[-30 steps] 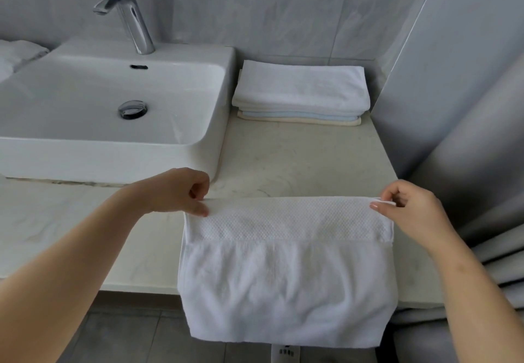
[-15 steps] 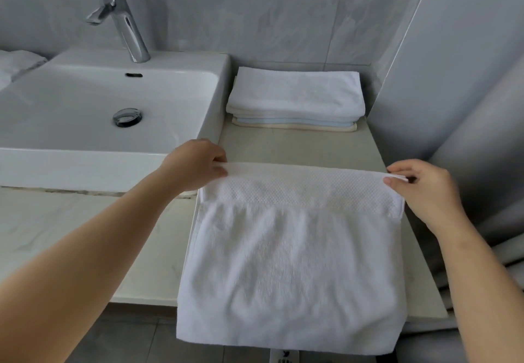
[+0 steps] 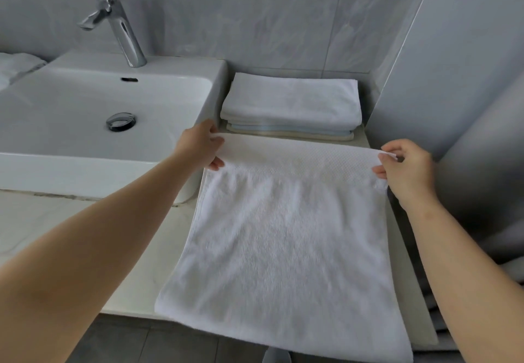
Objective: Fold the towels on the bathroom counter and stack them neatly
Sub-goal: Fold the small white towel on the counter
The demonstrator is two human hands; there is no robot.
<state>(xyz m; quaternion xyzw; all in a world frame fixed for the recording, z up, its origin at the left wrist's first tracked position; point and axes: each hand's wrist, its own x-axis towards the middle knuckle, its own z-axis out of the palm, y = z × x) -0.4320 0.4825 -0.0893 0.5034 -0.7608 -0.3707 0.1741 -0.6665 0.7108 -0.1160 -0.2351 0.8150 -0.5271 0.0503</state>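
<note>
Curled fingers of the left hand [image 3: 200, 147] and right hand [image 3: 408, 169] each pinch a far corner of the white towel [image 3: 283, 235]. They have carried that edge farther across the counter [image 3: 136, 255], now just beside the folded stack [image 3: 292, 104]; less cloth overhangs the near edge.

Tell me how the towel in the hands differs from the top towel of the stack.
The held towel is spread wide and hangs over the front edge of the counter; the top towel is folded compact by the wall. The left hand and right hand pinch the held towel's far corners; nothing touches the top towel. Both are white.
</note>
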